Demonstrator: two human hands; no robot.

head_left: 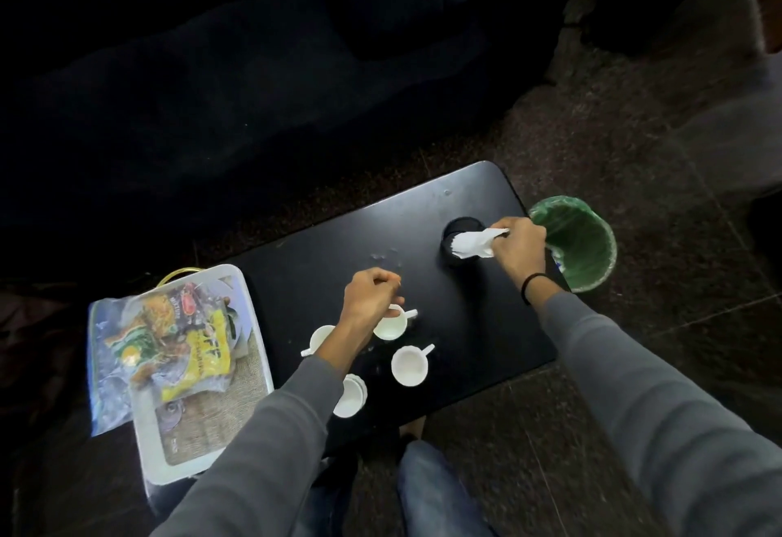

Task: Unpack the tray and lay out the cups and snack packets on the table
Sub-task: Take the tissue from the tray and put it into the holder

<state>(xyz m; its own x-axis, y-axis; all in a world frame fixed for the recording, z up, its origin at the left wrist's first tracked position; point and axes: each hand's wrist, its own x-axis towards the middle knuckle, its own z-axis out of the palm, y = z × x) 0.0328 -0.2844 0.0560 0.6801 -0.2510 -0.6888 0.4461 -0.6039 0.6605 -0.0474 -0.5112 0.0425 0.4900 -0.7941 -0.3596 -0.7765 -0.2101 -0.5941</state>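
Observation:
Several small white cups stand on the black table (pixel 465 316): one (pixel 409 365) at the front, one (pixel 321 338) left of my forearm, one (pixel 391 327) under my left hand, one (pixel 349 397) partly hidden by my sleeve. My left hand (pixel 372 295) hovers with curled fingers over the cup by its handle; whether it pinches the handle is hidden. My right hand (pixel 518 249) grips a crumpled white tissue (pixel 474 242) over a black round holder (pixel 461 240). The white tray (pixel 262 350) at the left holds snack packets (pixel 186 342).
A green-lined waste bin (pixel 579 244) stands on the floor just right of the table, by my right hand. A clear plastic bag (pixel 106 367) hangs off the tray's left side. A dark sofa fills the back. Drops of water (pixel 385 257) lie on the table.

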